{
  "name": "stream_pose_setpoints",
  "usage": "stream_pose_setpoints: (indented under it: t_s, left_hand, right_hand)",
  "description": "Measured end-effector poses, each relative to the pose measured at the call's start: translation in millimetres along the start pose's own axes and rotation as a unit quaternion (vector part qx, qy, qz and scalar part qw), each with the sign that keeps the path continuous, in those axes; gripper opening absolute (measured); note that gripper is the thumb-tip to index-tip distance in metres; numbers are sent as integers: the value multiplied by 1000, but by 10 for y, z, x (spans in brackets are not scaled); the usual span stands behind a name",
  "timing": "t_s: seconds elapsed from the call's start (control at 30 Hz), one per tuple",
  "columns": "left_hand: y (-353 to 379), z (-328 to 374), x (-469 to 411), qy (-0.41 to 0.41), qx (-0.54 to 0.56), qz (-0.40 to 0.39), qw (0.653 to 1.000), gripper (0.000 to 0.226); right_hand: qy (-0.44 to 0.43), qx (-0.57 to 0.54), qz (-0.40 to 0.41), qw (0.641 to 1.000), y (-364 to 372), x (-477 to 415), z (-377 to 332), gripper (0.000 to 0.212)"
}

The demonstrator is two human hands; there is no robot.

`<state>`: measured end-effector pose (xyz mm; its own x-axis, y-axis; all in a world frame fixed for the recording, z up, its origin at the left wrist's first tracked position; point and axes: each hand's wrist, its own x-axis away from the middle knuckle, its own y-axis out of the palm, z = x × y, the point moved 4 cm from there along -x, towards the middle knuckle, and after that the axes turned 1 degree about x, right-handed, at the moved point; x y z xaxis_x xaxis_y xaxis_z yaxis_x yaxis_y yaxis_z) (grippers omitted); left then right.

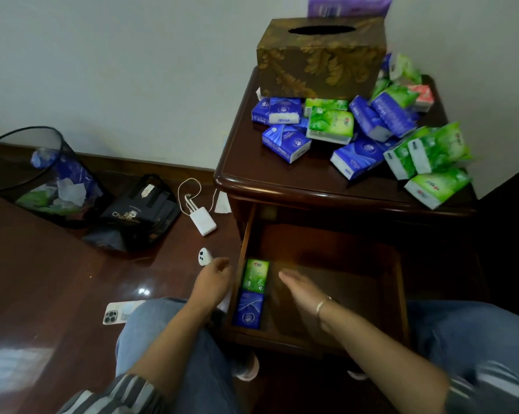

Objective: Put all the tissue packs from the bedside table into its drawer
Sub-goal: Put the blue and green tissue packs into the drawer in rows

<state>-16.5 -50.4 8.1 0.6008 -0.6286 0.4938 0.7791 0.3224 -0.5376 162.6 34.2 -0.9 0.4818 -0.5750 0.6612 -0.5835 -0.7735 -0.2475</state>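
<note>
Two packs lie along the drawer left wall; left hand loosely curled, right hand flat, both empty; next: reach the far pile on the table.

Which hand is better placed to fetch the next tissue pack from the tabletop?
Right, probably: the right hand is open and empty over the drawer, and the tissue packs lie mostly to that side.

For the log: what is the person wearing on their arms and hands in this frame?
Both hands are bare, no gloves. The left hand shows no ring or band that I can make out. The right hand has a thin metallic bracelet at the wrist. The left sleeve and right sleeve are grey with darker stripes and end near the elbows.
</note>
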Motion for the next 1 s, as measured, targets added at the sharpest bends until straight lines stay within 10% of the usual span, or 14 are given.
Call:
stream_pose_setpoints:
  t_s: [0.13,0.33,0.5,0.77,1.0]
  left_hand:
    - [-299,762,241,195,15,147,970,20]
    - [36,2476,744,432,-49,197,879,15]
    - [885,3363,860,457,-146,151,864,35]
    - [1453,3689,626,381,-466,162,782,64]
    - [1614,3720,630,387,-467,142,782,60]
  right_hand:
    - [-160,109,37,980,-1023,850,-265,32]
    - [-248,135,491,824,-2729,1340,-763,40]
    - [-119,52,426,895,-2735,679,-589,59]
    - [-99,64,378,918,-2683,498,-371,66]
    - [-107,52,391,913,-2718,447,-329,60]
